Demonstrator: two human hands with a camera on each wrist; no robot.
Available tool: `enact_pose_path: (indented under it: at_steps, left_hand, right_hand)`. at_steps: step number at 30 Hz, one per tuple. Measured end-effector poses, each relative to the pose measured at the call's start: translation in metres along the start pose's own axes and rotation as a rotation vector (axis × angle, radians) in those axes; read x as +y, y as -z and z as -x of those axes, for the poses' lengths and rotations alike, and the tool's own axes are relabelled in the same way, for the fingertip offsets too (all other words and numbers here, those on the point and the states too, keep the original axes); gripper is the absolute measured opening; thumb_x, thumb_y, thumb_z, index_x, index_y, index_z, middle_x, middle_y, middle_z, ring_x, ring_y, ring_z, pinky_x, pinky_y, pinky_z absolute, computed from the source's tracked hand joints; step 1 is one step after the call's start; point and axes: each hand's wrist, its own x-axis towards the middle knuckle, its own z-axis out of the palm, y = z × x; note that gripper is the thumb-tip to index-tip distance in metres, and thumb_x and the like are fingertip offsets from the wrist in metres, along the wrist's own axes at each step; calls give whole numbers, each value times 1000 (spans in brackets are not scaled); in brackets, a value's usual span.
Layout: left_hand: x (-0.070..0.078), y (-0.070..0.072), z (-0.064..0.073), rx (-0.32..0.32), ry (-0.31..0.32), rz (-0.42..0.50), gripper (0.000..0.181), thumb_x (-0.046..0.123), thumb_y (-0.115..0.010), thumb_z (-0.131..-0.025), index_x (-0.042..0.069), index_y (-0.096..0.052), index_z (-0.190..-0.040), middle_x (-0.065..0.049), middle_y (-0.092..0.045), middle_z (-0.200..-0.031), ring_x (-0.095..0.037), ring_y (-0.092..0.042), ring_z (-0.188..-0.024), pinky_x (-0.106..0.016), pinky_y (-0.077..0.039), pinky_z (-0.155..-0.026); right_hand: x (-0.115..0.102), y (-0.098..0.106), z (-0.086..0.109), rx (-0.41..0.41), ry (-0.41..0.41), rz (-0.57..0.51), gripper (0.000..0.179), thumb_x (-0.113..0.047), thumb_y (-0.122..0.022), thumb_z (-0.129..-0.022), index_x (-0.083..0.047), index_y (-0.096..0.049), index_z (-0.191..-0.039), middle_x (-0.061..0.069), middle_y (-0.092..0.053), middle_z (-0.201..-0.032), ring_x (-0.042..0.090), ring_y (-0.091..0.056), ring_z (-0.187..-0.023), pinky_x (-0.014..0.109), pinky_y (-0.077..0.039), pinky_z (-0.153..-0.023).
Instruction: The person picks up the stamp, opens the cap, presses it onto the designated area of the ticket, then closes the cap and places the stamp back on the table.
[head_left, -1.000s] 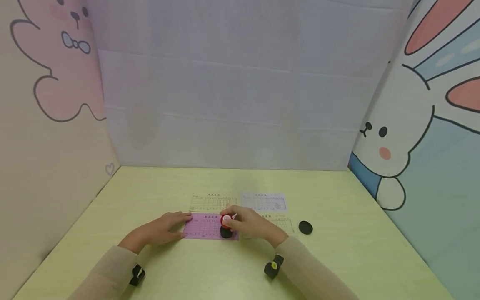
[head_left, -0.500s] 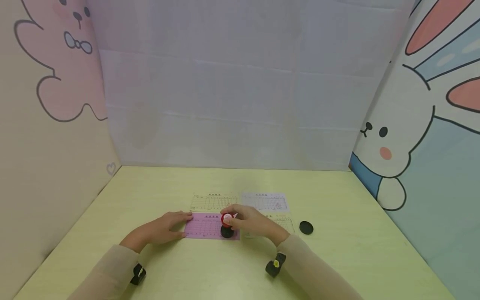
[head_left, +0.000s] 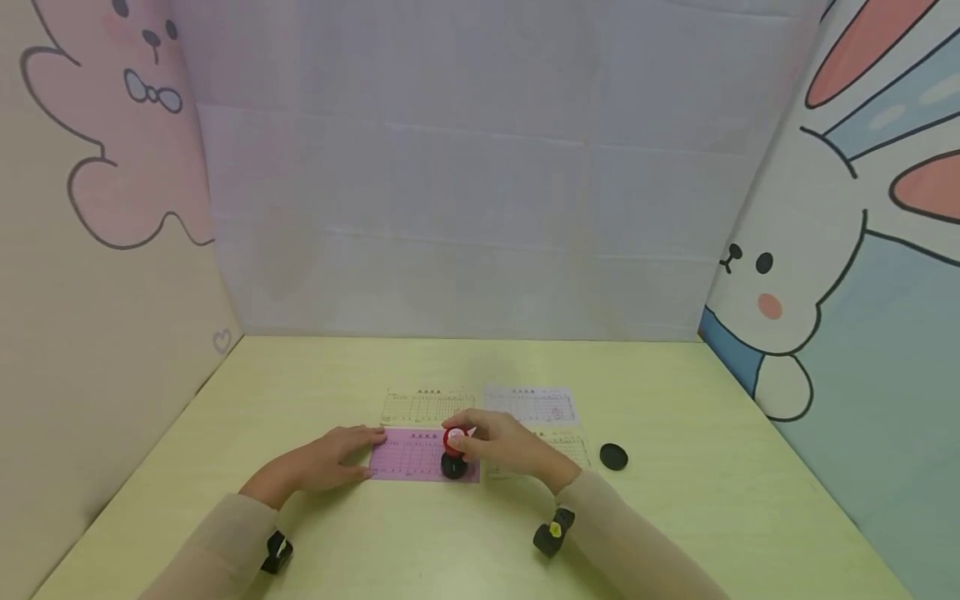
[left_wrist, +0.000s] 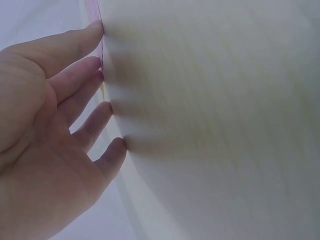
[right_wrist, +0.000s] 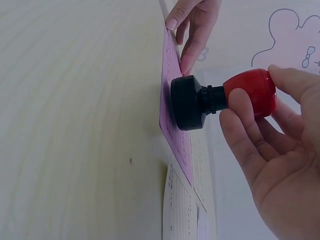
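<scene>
In the head view a pink printed slip (head_left: 405, 454) lies on the table. My left hand (head_left: 330, 457) rests at its left edge, thumb and fingers spread, with the fingertips down on the paper and tabletop in the left wrist view. My right hand (head_left: 502, 443) grips a self-inking stamp by its red knob (right_wrist: 257, 95), thumb and fingers round it. The stamp's round black base (right_wrist: 186, 102) stands against the right part of the pink slip, its face hidden. Part of a pale yellow slip (head_left: 566, 448) shows beyond my right hand.
Behind the pink slip lie another yellow printed slip (head_left: 420, 406) and a white one (head_left: 536, 404) with a faint reddish mark. A round black cap (head_left: 613, 456) sits to the right. A pale curtain (head_left: 465, 208) and cartoon-printed side walls surround the table (head_left: 300, 375).
</scene>
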Motion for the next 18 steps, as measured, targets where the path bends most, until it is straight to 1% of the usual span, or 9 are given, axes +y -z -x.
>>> enact_pose_path:
  at_steps: [3, 10, 14, 18]
  left_hand:
    - [-1, -1, -1, -1, -2, -5, 55, 16, -66, -97, -11, -48, -141, -29, -44, -148, -53, -36, -136, -65, -29, -109]
    - [0, -1, -1, -6, 0, -10, 54, 15, -67, -97, -11, -49, -141, -28, -44, -148, -52, -36, -136, -65, -30, -109]
    - [0, -1, -2, -5, -4, -11, 54, 14, -67, -96, -11, -49, -141, -29, -44, -148, -52, -37, -136, -65, -30, -109]
    - [1, 0, -1, -7, -1, -11, 55, 15, -67, -96, -11, -48, -141, -28, -44, -148, -51, -37, -136, -65, -30, -109]
  right_hand:
    - [-1, 2, 1, 16, 2, 41, 40, -34, -60, -102, -10, -62, -135, -4, -64, -116, 14, -70, -87, 28, -55, -81]
    - [-12, 13, 6, 34, 14, 82, 36, -38, -59, -102, -21, -62, -134, -6, -65, -115, 21, -72, -90, 30, -55, -81]
    - [-14, 19, 8, 39, 6, 87, 38, -40, -58, -102, -23, -61, -135, -6, -65, -118, 19, -71, -91, 31, -55, -83]
    - [-16, 24, 11, 38, 8, 78, 38, -39, -58, -102, -22, -61, -136, -5, -65, -120, 21, -71, -93, 32, -55, -84]
